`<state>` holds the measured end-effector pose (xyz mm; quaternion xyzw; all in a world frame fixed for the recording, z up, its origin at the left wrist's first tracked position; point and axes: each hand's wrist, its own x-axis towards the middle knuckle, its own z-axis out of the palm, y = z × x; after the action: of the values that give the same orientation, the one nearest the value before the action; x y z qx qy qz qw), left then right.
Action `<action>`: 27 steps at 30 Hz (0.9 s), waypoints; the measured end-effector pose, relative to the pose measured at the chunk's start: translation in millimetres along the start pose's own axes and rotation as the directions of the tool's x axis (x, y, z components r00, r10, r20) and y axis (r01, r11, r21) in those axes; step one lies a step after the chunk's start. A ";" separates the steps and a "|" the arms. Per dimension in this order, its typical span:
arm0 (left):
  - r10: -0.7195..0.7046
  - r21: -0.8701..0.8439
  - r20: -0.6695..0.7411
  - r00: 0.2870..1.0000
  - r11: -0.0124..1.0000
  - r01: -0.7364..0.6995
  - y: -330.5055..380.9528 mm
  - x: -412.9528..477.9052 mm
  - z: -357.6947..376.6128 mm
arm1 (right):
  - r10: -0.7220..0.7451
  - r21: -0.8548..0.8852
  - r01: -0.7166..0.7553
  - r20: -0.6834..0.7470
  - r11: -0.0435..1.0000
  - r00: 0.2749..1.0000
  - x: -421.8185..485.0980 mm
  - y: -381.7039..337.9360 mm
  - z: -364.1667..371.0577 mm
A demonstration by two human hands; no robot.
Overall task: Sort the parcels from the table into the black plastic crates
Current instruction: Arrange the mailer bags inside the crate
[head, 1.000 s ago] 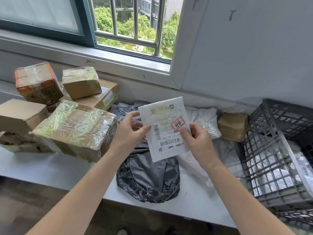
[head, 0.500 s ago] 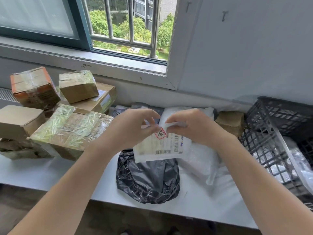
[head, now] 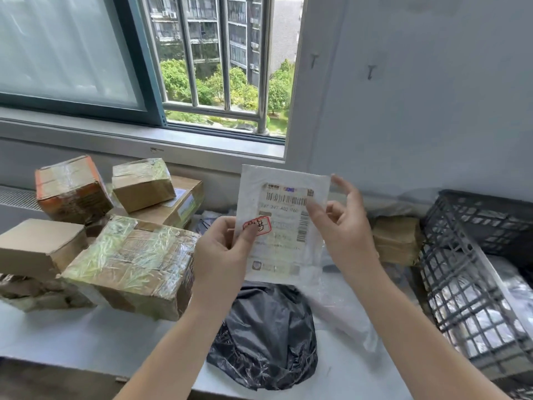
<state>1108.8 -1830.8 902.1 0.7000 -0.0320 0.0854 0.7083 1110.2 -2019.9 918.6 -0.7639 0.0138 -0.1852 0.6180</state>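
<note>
I hold a flat white parcel (head: pixel 284 223) with a barcode label and a red stamp upright over the table. My left hand (head: pixel 223 249) pinches its left edge, thumb on the red stamp. My right hand (head: pixel 341 226) is at its right edge, thumb on the label front, the other fingers spread loosely behind and beside it. A black plastic crate (head: pixel 473 269) stands at the right with shiny bags inside. Below the parcel lie a black bag parcel (head: pixel 268 339) and a clear bag parcel (head: pixel 340 310).
Several taped cardboard boxes are piled at the left, the biggest (head: pixel 129 264) close to my left wrist. A small brown parcel (head: pixel 396 241) sits beside the crate. The white table (head: pixel 86 336) runs under a window sill with metal bars behind.
The white parcel was turned over between both hands and lifted; its label now faces me the other way up, and my right fingers have loosened off it.
</note>
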 end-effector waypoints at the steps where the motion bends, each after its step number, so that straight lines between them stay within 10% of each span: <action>1: -0.009 -0.006 -0.016 1.000 1.000 0.009 -0.1 -2.3 2.0 | 0.033 0.063 -0.032 -0.003 0.997 0.999 -1.1 -0.4 1.4; 27: -0.069 -0.149 0.136 0.988 0.985 0.089 -8.7 -2.5 13.0 | 0.026 -0.227 -0.065 -0.169 0.972 0.985 -22.3 -5.5 4.2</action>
<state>1108.7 -1844.0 893.4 0.6478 -0.0569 0.0084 0.7597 1089.5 -2009.0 917.3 -0.8124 0.1039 -0.2305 0.5254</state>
